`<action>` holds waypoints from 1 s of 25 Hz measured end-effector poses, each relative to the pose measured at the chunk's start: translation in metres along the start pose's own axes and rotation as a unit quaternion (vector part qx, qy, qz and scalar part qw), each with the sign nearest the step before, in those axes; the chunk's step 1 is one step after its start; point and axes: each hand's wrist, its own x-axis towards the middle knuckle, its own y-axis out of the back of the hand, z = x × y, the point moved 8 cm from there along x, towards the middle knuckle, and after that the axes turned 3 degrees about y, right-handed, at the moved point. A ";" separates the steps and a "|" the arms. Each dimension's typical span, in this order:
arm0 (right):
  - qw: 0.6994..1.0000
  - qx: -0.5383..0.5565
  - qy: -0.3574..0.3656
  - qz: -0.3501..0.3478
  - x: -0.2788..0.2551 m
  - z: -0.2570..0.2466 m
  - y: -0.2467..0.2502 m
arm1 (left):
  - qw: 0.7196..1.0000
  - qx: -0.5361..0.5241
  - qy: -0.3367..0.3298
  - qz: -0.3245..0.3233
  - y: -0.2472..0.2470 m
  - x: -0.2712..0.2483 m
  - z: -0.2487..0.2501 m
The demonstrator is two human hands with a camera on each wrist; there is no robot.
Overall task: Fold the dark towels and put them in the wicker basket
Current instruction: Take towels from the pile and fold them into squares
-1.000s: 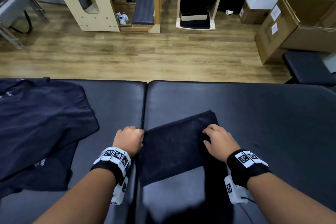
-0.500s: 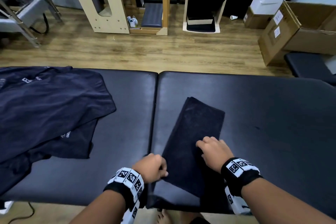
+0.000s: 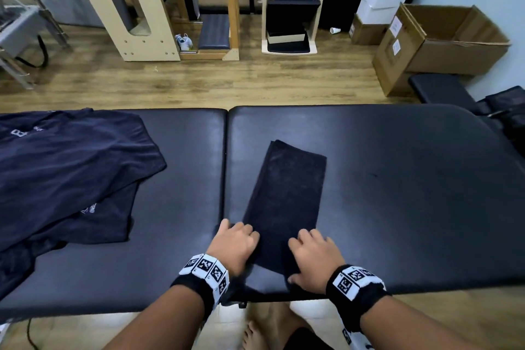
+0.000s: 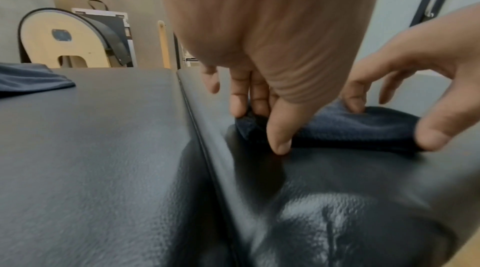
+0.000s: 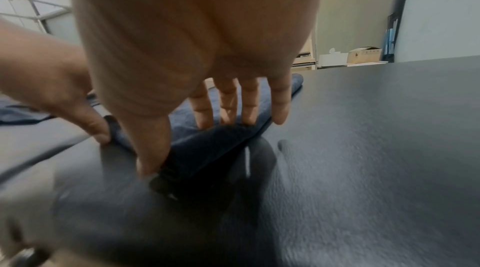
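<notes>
A dark towel [image 3: 287,193], folded into a long narrow strip, lies on the black padded table [image 3: 397,179] and runs away from me. Both hands are at its near end. My left hand [image 3: 235,241] pinches the near left corner, fingers on top and thumb at the front edge, as the left wrist view shows [image 4: 259,119]. My right hand [image 3: 309,253] pinches the near right corner; in the right wrist view its fingers [image 5: 249,107] lie flat on the towel [image 5: 207,148] with the thumb under the slightly raised edge. No wicker basket is in view.
A heap of dark cloth with white print [image 3: 71,173] covers the table's left end. A seam [image 3: 225,179] splits the table just left of the towel. The near table edge is right behind my wrists. Cardboard boxes [image 3: 440,45] and wooden equipment [image 3: 136,8] stand on the floor beyond.
The towel was turned from lying crosswise to lying lengthwise away from me. Both hands slid back to its near end by the table edge.
</notes>
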 end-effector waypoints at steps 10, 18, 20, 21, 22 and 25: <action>0.994 0.052 -0.017 0.091 0.016 0.028 0.054 | 0.993 -0.106 0.023 0.054 0.051 0.040 -0.027; 0.965 0.146 -0.112 0.189 0.067 0.134 0.135 | 0.947 -0.290 0.102 0.098 0.148 0.146 -0.084; 0.959 0.166 -0.130 0.188 0.089 0.156 0.144 | 0.936 -0.315 0.115 0.107 0.156 0.177 -0.093; 0.957 0.177 -0.138 0.185 0.097 0.164 0.145 | 0.927 -0.332 0.126 0.118 0.156 0.186 -0.097; 0.954 0.193 -0.147 0.178 0.107 0.173 0.144 | 0.917 -0.350 0.140 0.128 0.155 0.196 -0.101; 0.949 0.219 -0.191 0.121 0.125 0.189 0.126 | 0.907 -0.356 0.170 0.147 0.142 0.207 -0.103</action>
